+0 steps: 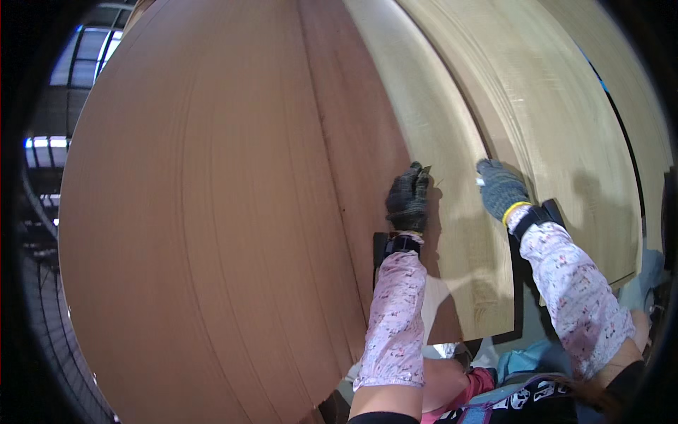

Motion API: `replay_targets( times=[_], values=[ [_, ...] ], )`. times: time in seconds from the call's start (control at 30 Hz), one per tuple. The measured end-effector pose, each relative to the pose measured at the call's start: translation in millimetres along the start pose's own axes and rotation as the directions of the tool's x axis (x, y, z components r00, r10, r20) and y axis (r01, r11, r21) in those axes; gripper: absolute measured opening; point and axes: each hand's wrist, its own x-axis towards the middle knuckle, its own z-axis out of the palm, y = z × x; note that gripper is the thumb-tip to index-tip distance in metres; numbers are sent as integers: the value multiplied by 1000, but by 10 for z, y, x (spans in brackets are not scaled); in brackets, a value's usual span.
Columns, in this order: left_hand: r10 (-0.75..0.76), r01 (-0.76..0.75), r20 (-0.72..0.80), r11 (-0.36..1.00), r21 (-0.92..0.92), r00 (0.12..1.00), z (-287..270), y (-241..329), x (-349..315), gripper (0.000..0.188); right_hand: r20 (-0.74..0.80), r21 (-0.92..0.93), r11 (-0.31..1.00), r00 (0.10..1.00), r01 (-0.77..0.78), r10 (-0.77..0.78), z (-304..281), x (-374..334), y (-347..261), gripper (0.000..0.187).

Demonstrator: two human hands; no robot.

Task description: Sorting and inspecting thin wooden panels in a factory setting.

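My left hand (407, 198), in a dark grey knitted glove, is closed at the boundary between a reddish-brown wood veneer sheet (233, 184) and a long pale wood strip (459, 233). A small thin, flat piece (426, 169) sticks out at its fingertips; its kind is unclear. Across the strip, at its right edge, my right hand (503, 189) is closed in a grey glove with a yellow cuff. Something small and white (480, 181) shows by its fingers, too small to name. Both forearms wear pink floral sleeves with dark wrist straps.
The brown sheet fills the left side. To the right of the strip lies a wide pale wood sheet (593, 162), with a dark gap along its far right edge. Beyond the left edge, metal framing and bright windows show. My legs are close below the strip's near end.
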Motion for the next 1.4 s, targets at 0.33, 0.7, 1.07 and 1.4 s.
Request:
replay_targets(
  times=[0.33,0.7,1.07,1.4],
  values=[
    [-147,72,290,964,255,946,-49,-93,-454,23,193,164,978,967,133,-164,-316,-246,128,42],
    [-404,400,-7,904,153,915,-462,-816,-2078,17,603,174,985,791,-3,-104,898,-1841,299,23],
    [-754,754,-257,646,-119,605,-583,-688,-2672,26,774,633,-184,614,-752,156,1412,-1601,166,24],
    [-746,748,-224,657,-92,627,-650,-862,-2732,27,637,748,-151,634,-647,439,1535,-1525,-51,35]
  ],
)
